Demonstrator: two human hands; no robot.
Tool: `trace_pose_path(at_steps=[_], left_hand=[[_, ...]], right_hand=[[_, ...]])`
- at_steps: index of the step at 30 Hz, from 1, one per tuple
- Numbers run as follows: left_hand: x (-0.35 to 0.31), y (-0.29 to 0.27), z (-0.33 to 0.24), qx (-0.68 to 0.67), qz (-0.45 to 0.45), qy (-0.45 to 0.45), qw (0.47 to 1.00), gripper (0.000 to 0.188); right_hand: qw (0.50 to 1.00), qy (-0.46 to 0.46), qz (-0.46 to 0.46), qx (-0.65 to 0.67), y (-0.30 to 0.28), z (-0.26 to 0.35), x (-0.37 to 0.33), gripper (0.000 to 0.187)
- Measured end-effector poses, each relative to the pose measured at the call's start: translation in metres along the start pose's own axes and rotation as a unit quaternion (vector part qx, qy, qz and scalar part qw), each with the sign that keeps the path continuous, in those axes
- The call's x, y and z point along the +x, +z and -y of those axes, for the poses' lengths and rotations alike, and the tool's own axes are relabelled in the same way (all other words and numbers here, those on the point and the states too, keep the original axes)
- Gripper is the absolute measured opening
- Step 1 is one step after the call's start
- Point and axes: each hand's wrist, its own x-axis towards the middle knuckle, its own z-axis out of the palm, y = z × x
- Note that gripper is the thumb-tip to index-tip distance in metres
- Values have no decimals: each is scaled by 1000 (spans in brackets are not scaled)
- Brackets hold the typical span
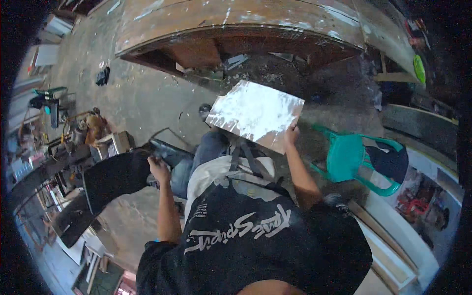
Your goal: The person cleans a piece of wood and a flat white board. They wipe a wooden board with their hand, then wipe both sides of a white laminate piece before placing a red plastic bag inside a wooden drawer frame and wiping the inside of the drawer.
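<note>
A flat rectangular board (253,110), with white patches smeared over its brownish face, is tilted in front of my lap. My right hand (291,139) is closed on its near right edge. To the left, my left hand (159,169) has its fingers curled at the right end of a dark flat piece (118,177), which looks like black cloth or padding. The dim light hides exactly how the fingers meet it. Just beyond that hand is a dark seat-like thing (169,151) with a thin metal frame.
A wooden workbench (236,17) spans the far side, with scraps on the floor beneath. A green plastic chair (344,157) with dark cloth over it stands on the right. Tools and wood pieces crowd the left, near a wooden box (120,142). Long boards (386,246) lie at lower right.
</note>
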Motion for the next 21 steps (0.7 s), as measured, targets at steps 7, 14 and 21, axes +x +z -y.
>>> trace_pose_path(at_steps=[7, 14, 21], left_hand=[[-191, 70, 124, 96, 347, -142, 922, 36], [-345, 83, -16, -57, 393, -238, 886, 33], [-405, 85, -113, -121, 307, -301, 895, 31]], right_hand=[[992, -55, 23, -114, -63, 92, 6, 35], [962, -160, 205, -82, -114, 204, -26, 33], [946, -129, 294, 45, -132, 234, -28, 36]])
